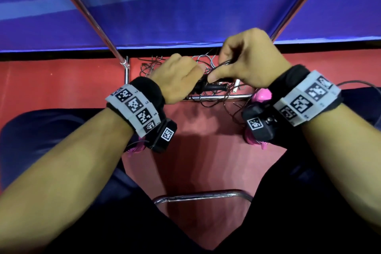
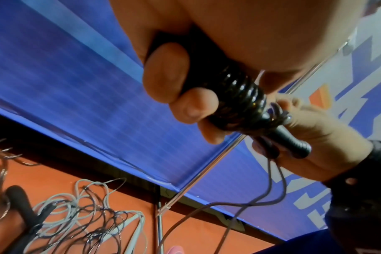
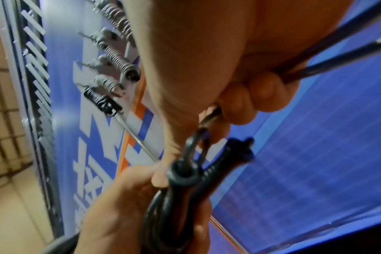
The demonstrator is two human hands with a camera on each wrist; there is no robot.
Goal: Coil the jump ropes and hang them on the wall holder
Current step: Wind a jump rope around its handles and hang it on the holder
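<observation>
Chrome tubing (image 1: 202, 196) lies nearest, between the knees. Above it, the left grip (image 1: 177, 76) is curled tight round the black jump rope handles (image 1: 208, 87), held level over the red floor (image 1: 61, 88). The right grip (image 1: 251, 60) pinches the thin dark cord (image 3: 337, 61) at the handle ends. Only the left wrist view shows cord turns wound round the handles. Beyond the hands, tangled spare ropes (image 2: 87, 214) lie on the floor below a blue wall panel (image 1: 185, 6). Only the right wrist view shows the wall holder (image 3: 111, 39), coils on its pegs.
</observation>
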